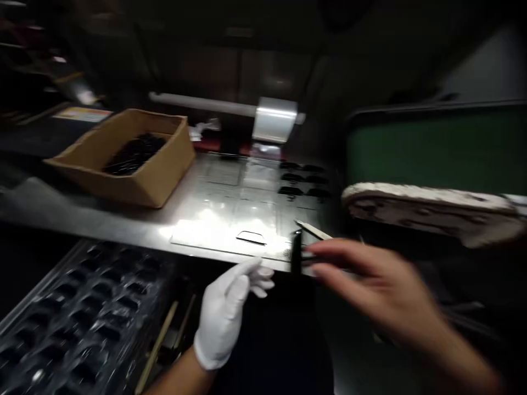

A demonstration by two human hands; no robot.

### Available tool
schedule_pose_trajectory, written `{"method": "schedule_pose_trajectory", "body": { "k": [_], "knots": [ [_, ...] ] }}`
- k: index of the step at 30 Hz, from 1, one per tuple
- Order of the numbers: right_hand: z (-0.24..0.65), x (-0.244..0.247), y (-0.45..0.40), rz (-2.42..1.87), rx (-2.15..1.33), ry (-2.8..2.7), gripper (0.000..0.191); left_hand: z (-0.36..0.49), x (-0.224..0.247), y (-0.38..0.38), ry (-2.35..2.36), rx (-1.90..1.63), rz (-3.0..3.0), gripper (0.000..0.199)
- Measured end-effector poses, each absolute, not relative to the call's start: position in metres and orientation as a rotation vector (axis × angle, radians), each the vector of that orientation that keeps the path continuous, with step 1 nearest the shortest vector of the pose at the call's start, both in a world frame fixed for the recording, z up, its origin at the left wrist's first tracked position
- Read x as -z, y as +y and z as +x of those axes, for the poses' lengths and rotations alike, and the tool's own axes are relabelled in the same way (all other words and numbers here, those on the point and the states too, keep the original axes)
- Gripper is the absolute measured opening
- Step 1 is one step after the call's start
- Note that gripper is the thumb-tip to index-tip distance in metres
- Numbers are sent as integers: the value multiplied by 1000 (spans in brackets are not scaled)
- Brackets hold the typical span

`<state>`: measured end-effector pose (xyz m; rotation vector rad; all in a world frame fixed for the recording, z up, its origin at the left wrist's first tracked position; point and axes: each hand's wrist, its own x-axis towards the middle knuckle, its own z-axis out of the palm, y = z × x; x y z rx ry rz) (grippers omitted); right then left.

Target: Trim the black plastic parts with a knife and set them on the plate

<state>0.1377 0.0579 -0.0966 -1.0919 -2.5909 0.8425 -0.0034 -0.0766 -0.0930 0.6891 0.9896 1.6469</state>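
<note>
The right hand, bare and blurred, pinches a small black part between its fingertips at the front edge of the metal worktop. The left hand wears a white glove, fingers loosely open, holding nothing, just beside the part. A cardboard box stands behind on the left.

L hand gloved, fingers loosely curled; R hand bare, blurred, fingers extended fwd.

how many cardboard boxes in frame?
1. The cardboard box sits on the metal table, back left, open-topped with dark parts inside. Surroundings are dark and blurred, so others may be hidden.
</note>
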Motion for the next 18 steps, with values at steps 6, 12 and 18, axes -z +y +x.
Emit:
{"method": "schedule_pose_trajectory", "body": {
  "k": [6,12,18],
  "knots": [
    [139,48,29,-1071,-1029,-2422,35,-37,104,-88,585,-1346,287,49],
    [123,42,0,-1018,-1312,-2264,22,-42,126,-95,506,-1341,252,42],
    [132,57,-2,-1154,-1493,-2015,26,-38,129,-90,524,-1305,275,39]
  ]
}}
